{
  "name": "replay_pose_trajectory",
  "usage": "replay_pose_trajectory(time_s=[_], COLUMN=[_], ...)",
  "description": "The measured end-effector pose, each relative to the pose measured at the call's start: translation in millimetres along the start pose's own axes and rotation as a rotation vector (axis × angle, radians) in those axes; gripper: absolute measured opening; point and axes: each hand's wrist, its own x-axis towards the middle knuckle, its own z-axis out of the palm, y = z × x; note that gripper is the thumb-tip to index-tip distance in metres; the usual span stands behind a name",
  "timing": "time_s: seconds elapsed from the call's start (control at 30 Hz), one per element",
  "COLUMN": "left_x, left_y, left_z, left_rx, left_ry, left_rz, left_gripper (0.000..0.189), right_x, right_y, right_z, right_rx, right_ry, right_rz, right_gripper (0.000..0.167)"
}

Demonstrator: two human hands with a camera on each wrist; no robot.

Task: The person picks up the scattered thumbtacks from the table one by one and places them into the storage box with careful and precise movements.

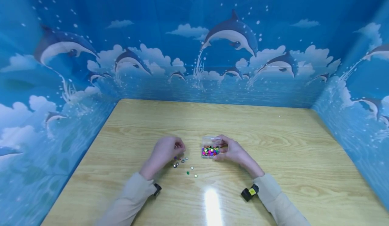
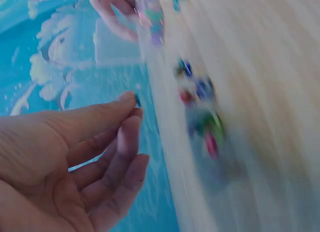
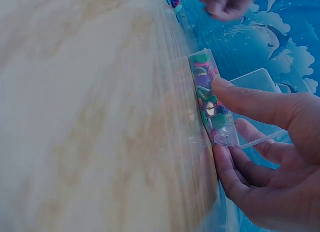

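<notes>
My left hand (image 1: 165, 150) hovers over the table left of the box, thumb and index finger pinching a tiny dark gem (image 2: 137, 98). Its other fingers are loosely bent. My right hand (image 1: 233, 150) holds a small clear plastic box (image 1: 202, 154) by its right side, the thumb along the near edge. The box's hinged lid (image 3: 254, 80) stands open, away from me. Shiny multicoloured gems (image 3: 210, 107) fill the box. Below the left hand, several loose gems (image 1: 177, 164) lie on the wood, blurred in the left wrist view.
A green gem (image 1: 187, 173) and a few pale ones (image 1: 196, 176) lie nearer to me on the wooden table (image 1: 282, 141). Blue dolphin-print curtains (image 1: 170, 26) enclose the table at the back and both sides. Each wrist wears a small black camera (image 1: 250, 193).
</notes>
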Motion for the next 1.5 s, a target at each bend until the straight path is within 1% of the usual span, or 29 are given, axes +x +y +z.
replay_pose_trajectory(time_s=[0.07,0.17,0.2,0.37,0.47,0.57,0.6,0.67,0.73,0.83,1.0,1.13,1.23,1.3,1.4,1.5], left_x=[4.6,10.7,12.5,18.8,21.0,23.1,23.4,23.1,21.9,18.2,7.7,-4.2,-12.0,-16.0,-19.7,-21.0], left_y=[11.2,25.0,28.8,42.9,47.3,48.1,48.0,46.9,43.8,34.3,4.5,-18.2,-27.8,-30.7,-32.0,-31.5], left_z=[2.8,8.2,10.2,20.8,27.2,34.2,35.6,36.0,32.3,20.0,-3.6,-16.1,-19.4,-19.0,-15.1,-9.2], left_rx=[-0.005,0.013,0.023,0.041,0.037,0.015,0.009,-0.006,-0.022,-0.047,-0.072,-0.055,-0.032,-0.034,-0.038,-0.05], left_ry=[0.013,0.026,0.038,0.056,0.072,0.088,0.093,0.094,0.089,0.073,0.043,-0.003,-0.048,-0.075,-0.098,-0.108], left_rz=[0.03,0.073,0.088,0.122,0.15,0.162,0.162,0.135,0.101,0.033,-0.044,-0.075,-0.064,-0.058,-0.058,-0.054], left_gripper=[0.011,0.01,0.009,0.008,0.007,0.004,0.003,0.004,0.004,0.004,0.004,0.006,0.007,0.008,0.009,0.013], right_x=[0.3,0.5,0.5,0.4,0.2,-0.2,-0.5,-1.0,-1.4,-1.8,-2.3,-2.0,-1.6,-1.4,-1.0,-0.6], right_y=[0,0,0,1,1,1,1,1,0,-1,-2,-3,-3,-3,-2,-2], right_z=[0,1,1,1,1,0,0,0,0,0,0,0,0,0,1,1], right_rx=[-0.002,-0.006,-0.006,-0.003,0.0,0.005,0.008,0.008,0.013,0.011,0.021,0.0,-0.011,-0.01,-0.005,-0.002], right_ry=[0.001,0.003,0.002,0.002,0.0,-0.005,-0.004,-0.006,-0.008,-0.007,-0.004,0.005,0.013,0.014,0.013,0.012], right_rz=[0.0,-0.003,-0.006,-0.03,-0.034,-0.029,-0.025,-0.023,-0.022,-0.011,0.013,0.017,0.018,0.019,0.02,0.022], right_gripper=[0.071,0.07,0.07,0.068,0.067,0.067,0.068,0.069,0.07,0.071,0.071,0.072,0.072,0.071,0.071,0.071])
